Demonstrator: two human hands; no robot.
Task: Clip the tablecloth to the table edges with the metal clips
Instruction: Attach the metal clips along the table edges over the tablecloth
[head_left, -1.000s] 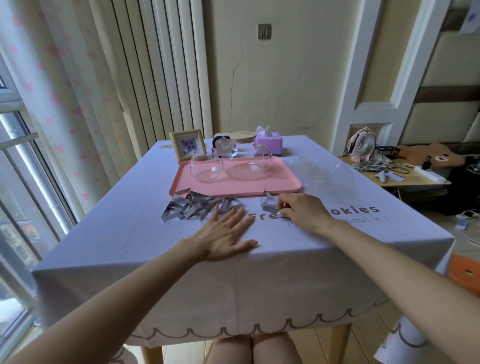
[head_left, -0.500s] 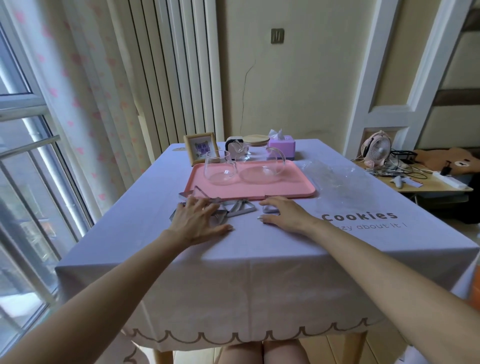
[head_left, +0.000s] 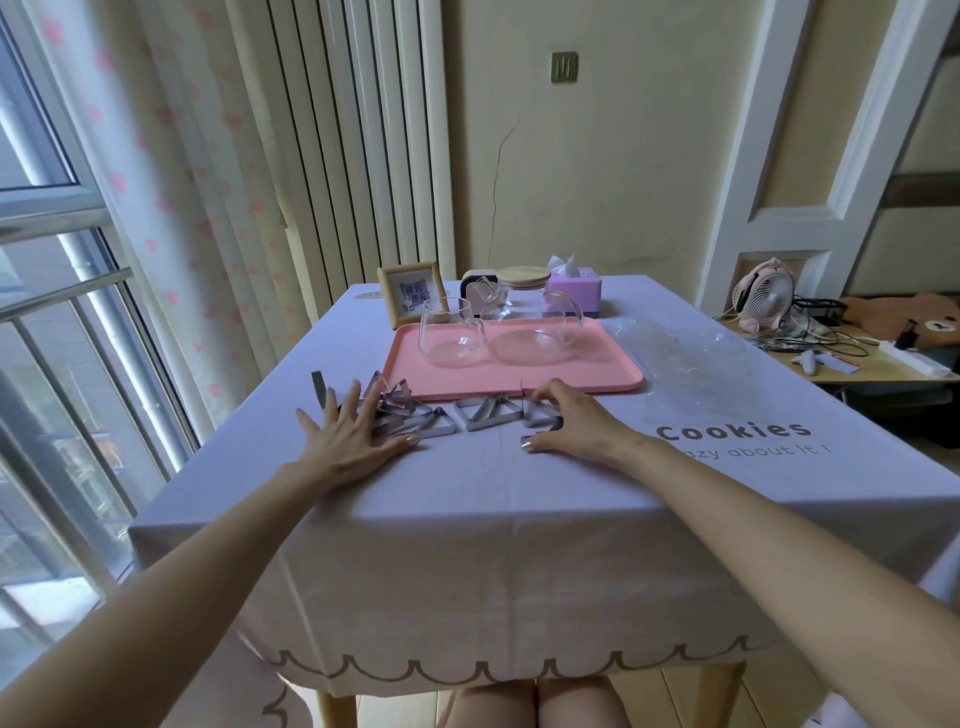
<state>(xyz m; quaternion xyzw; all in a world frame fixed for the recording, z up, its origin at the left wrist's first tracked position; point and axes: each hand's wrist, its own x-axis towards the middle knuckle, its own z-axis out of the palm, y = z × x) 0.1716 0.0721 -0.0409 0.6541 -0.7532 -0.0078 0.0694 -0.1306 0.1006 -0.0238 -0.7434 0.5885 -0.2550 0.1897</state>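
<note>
Left hand spread on metal clips before pink tray | right hand arched over one, grip unclear | likely stiff, light: pinch sides

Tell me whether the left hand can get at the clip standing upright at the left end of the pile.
Probably yes. The left hand lies open on the tablecloth, fingers spread, and the upright clip stands just past its outer fingertips with only bare cloth between.
</note>
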